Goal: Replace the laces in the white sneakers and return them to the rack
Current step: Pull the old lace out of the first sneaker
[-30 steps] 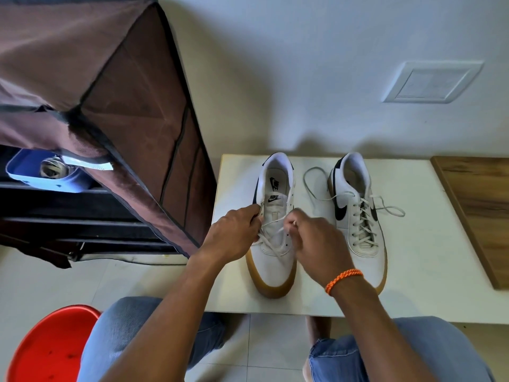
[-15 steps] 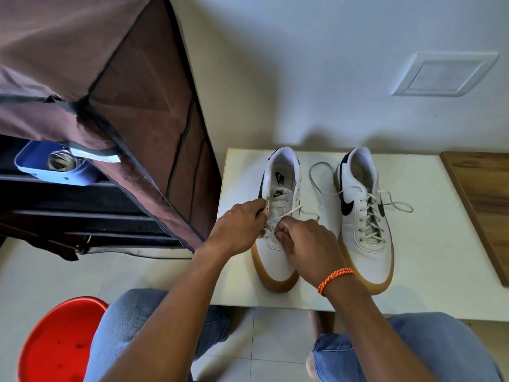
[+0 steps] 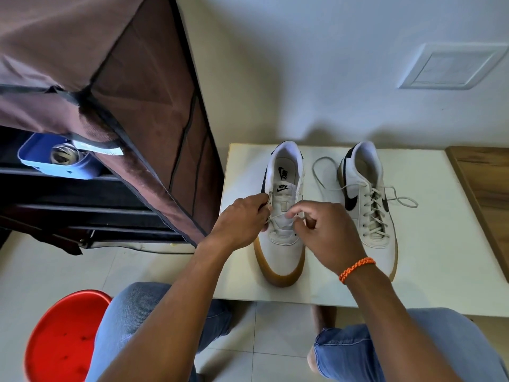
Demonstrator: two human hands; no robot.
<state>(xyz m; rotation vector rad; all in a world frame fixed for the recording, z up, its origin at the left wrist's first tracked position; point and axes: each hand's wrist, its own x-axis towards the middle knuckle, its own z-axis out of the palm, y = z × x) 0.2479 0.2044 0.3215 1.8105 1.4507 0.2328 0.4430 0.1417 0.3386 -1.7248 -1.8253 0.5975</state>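
Sneakers sit side by side on the white bench [image 3: 429, 271]; the right sneaker [image 3: 369, 205] looks fully laced, ends loose. The left sneaker [image 3: 283, 216] is barely started. Left hand [image 3: 242, 219] pinches the lace [image 3: 275, 217] at the eyelet side, right hand [image 3: 327, 230] pinches it over the tongue. Risk imo: skipping an eyelet or pulling uneven, so one end comes up short. Yank too hard and the shoe slides toward the bench edge.

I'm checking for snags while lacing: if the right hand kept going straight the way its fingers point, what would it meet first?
The right hand points left across the left sneaker, pinching its lace. Going on, it would probably meet the left hand at the far eyelets, though depth is uncertain.
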